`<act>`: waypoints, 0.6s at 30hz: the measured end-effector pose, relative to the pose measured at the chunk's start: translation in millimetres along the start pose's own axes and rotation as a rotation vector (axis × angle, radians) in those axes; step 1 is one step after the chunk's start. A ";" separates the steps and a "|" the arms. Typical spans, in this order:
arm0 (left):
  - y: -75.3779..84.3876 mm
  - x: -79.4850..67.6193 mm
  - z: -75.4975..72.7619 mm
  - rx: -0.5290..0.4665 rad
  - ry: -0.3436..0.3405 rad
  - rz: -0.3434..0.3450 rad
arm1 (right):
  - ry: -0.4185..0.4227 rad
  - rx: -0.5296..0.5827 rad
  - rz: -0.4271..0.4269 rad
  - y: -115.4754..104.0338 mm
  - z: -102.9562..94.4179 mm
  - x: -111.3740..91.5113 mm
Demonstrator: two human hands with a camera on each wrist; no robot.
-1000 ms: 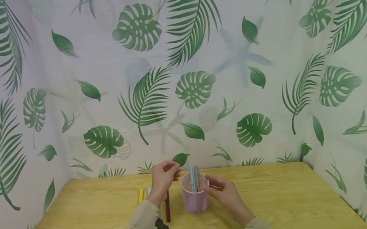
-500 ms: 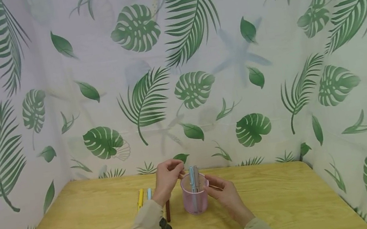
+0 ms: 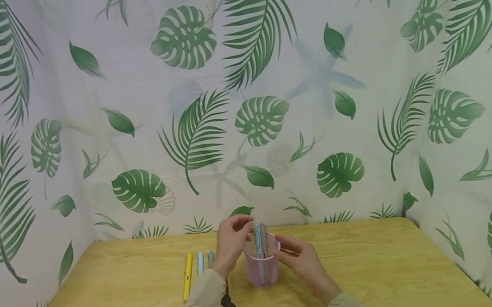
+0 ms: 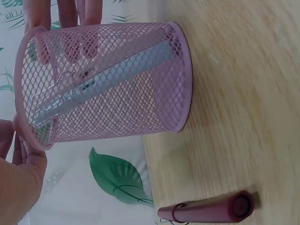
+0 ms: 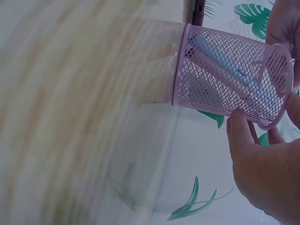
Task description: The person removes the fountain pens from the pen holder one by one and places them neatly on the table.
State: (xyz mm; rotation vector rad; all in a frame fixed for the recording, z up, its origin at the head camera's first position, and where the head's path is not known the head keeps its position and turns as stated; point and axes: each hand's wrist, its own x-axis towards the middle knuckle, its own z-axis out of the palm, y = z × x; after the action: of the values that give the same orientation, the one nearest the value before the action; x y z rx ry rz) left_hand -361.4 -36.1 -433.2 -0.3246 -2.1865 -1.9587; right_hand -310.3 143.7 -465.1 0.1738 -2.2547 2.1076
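Observation:
A pink mesh pen cup (image 3: 263, 274) stands upright on the wooden table, holding a light blue pen (image 3: 257, 237) and a grey pen (image 3: 265, 239). My right hand (image 3: 304, 265) grips its right side near the rim, thumb and fingers bent around the mesh in the right wrist view. From the left, my left hand (image 3: 234, 241) reaches over with bent fingers, fingertips right at the rim and beside the pen tops; nothing shows between them. A dark red pen (image 4: 211, 208) lies on the table left of the cup, mostly hidden by the left wrist in the head view.
Left of my left arm, a yellow pen (image 3: 188, 278), another light blue pen (image 3: 200, 262) and a grey-green pen (image 3: 211, 258) lie in a row, the latter two partly covered by the sleeve. A leaf-patterned cloth (image 3: 316, 110) hangs behind the table (image 3: 390, 270) and on both sides.
My left hand has moved right, from beside the cup to its rim and the pen tops. More of the pens on the left now shows. My right hand has stayed at the cup.

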 end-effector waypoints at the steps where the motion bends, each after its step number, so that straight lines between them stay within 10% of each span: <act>1: -0.2 -0.4 0.9 0.006 -0.004 0.007 | -0.001 0.001 0.000 0.2 0.1 0.2; 18: -2.2 -2.1 11.4 0.187 0.034 0.069 | 0.006 -0.021 0.013 -0.3 -0.6 -0.2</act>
State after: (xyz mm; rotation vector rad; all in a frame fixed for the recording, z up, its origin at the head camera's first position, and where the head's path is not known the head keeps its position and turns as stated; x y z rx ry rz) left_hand -360.0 -25.1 -437.1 -0.3308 -2.2823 -1.6960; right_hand -310.1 144.3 -464.8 0.1520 -2.2804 2.0868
